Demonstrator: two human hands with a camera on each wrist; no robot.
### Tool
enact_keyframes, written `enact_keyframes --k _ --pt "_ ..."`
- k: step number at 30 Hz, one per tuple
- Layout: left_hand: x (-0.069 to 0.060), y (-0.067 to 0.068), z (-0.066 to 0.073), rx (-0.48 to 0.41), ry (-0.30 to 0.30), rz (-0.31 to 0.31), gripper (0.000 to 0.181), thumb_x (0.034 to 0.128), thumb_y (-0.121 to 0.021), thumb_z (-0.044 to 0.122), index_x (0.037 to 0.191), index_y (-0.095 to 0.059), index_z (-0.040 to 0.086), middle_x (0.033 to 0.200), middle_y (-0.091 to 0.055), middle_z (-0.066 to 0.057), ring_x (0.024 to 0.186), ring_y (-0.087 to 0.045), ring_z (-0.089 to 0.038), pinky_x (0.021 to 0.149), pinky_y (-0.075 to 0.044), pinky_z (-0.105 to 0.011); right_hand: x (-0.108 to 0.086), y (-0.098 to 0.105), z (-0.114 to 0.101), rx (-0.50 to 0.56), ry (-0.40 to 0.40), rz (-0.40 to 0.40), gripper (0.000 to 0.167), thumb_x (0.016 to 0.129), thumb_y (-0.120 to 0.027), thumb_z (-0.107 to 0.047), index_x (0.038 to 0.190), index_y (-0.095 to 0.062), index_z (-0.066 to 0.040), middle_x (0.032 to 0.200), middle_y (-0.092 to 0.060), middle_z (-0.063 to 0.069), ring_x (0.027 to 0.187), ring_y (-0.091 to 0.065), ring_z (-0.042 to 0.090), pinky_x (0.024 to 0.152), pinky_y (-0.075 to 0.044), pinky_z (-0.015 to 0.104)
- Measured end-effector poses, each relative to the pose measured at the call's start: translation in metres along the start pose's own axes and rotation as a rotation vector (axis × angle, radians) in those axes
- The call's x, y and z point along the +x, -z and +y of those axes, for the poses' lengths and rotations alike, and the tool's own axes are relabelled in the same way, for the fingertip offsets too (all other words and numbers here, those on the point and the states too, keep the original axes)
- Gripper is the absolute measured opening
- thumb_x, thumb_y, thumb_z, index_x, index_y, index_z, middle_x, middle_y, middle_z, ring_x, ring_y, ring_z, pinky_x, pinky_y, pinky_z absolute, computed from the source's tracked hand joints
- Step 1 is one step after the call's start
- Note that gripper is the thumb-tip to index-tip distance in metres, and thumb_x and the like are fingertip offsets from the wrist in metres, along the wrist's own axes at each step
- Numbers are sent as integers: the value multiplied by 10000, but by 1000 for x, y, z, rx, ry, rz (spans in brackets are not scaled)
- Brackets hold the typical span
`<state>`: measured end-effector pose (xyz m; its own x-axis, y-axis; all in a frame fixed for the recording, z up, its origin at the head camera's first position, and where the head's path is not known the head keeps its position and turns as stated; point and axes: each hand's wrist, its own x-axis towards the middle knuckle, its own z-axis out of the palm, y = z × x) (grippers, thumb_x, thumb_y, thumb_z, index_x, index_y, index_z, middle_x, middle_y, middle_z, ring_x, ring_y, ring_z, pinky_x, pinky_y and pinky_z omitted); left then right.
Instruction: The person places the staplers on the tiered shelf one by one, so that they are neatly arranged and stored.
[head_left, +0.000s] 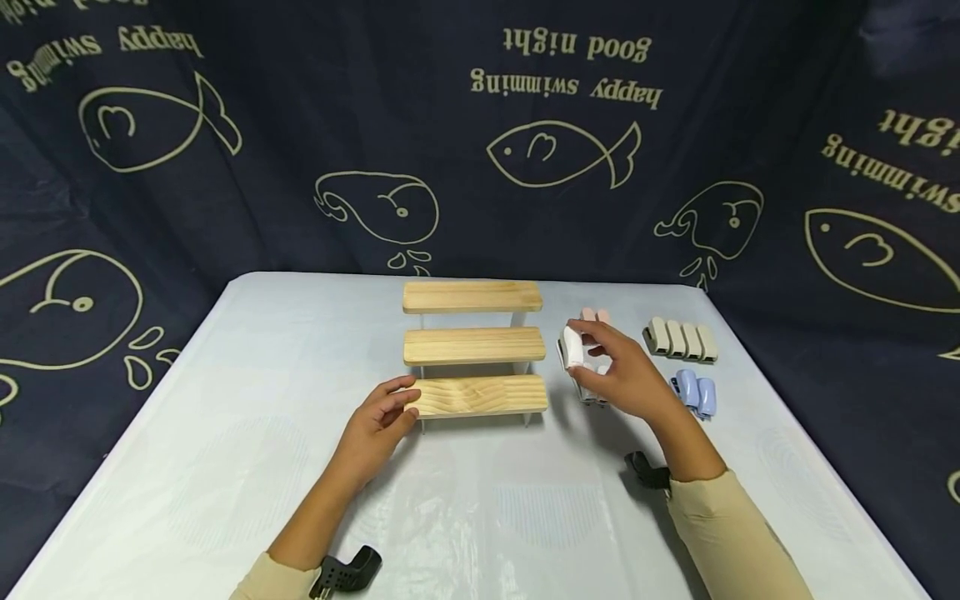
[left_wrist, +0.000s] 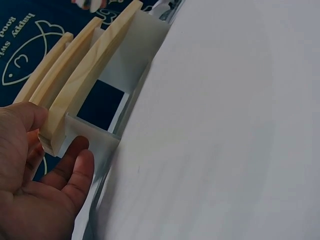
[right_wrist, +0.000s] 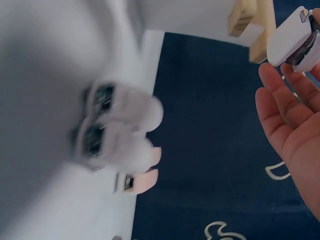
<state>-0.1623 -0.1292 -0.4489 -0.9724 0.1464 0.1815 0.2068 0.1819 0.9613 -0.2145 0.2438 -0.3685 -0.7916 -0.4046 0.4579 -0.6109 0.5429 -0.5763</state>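
A three-tiered wooden display shelf (head_left: 475, 397) with pale supports stands mid-table. At the left end of its lowest board, my left hand (head_left: 377, 429) holds on, with digits above and below the board edge in the left wrist view. My right hand (head_left: 626, 375) pinches a white mini stapler (head_left: 572, 347) just right of the shelf, raised off the table; in the right wrist view the same stapler (right_wrist: 290, 37) sits at the fingertips. Beneath that hand, more white mini staplers (head_left: 587, 393) stand on the table, partly hidden; the right wrist view shows two, blurred.
Two pink mini staplers (head_left: 596, 315) stand behind the right hand. Farther right are a row of several cream mini staplers (head_left: 682, 340) and two blue ones (head_left: 706, 397). A white cloth covers the table (head_left: 247, 433); a dark printed curtain (head_left: 450, 100) hangs behind it.
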Motion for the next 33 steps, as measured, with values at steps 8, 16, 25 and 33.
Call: enact_keyframes --k 8,16,25,33 --pt "-2 0 0 49 1 -2 310 972 -647 65 1272 -642 -15 1461 -475 -68 1250 -539 -250 935 -488 -169 27 -1 -16 17 28 -38 625 841 -758 -28 1420 -530 -91 1322 -585 65 1134 -566 230 897 -512 456" --pt "-2 0 3 34 -19 3 300 978 -646 84 1259 -650 -22 1446 -486 -64 1254 -539 -265 953 -488 -197 47 -9 -26 39 47 -52 619 861 -757 -66 1430 -514 -39 1355 -572 56 1153 -560 233 912 -504 436" --pt "-2 1 5 35 -31 6 296 978 -650 94 1256 -658 -5 1443 -494 -61 1254 -540 -236 982 -472 -208 67 -19 -44 38 59 -66 625 875 -757 -104 1444 -505 -59 1375 -559 52 1142 -566 219 923 -505 423" --pt "-2 1 1 49 -34 -1 309 979 -651 103 1266 -651 -13 1448 -490 -74 1243 -551 -250 973 -490 -238 84 -31 -55 64 66 -107 637 887 -758 -133 1461 -488 -69 1333 -566 34 1125 -598 200 919 -499 393"
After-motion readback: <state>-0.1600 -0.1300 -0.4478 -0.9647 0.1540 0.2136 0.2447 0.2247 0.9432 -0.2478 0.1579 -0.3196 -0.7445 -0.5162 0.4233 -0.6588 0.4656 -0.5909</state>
